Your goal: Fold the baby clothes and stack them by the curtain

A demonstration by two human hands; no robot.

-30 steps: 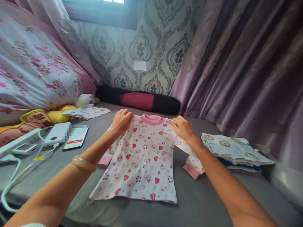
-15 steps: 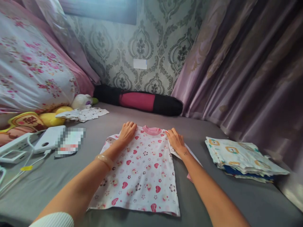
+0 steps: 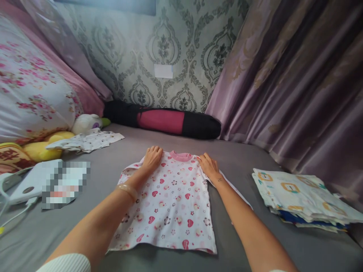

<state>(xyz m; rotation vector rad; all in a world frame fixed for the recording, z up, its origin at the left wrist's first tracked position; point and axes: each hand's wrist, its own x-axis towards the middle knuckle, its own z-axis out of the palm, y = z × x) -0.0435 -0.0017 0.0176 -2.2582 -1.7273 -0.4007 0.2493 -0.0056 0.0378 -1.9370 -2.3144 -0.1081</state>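
A small long-sleeved shirt (image 3: 172,200) lies spread out in front of me, white with red hearts, flowers and a pink collar. At its left shoulder in my view, my left hand (image 3: 153,156) has its fingers closed on the fabric, with a pale bangle on that wrist. My right hand (image 3: 209,166) pinches the opposite shoulder beside the collar. The shirt's sleeves angle outward, partly covered by my forearms, and its hem points toward me.
Folded patterned cloths (image 3: 300,190) are stacked at the right. On the left are a white device with cables (image 3: 36,181), a blurred-out packet (image 3: 70,181), a crumpled white cloth (image 3: 90,140) and plush toys (image 3: 86,122). A long black-and-red bag (image 3: 161,120) lies along the wall.
The view has shifted, spreading the side objects outward. Both hands stay at the shirt's shoulders. The right-hand sleeve reaches farther out past my forearm, and its pink cuff is now mostly hidden.
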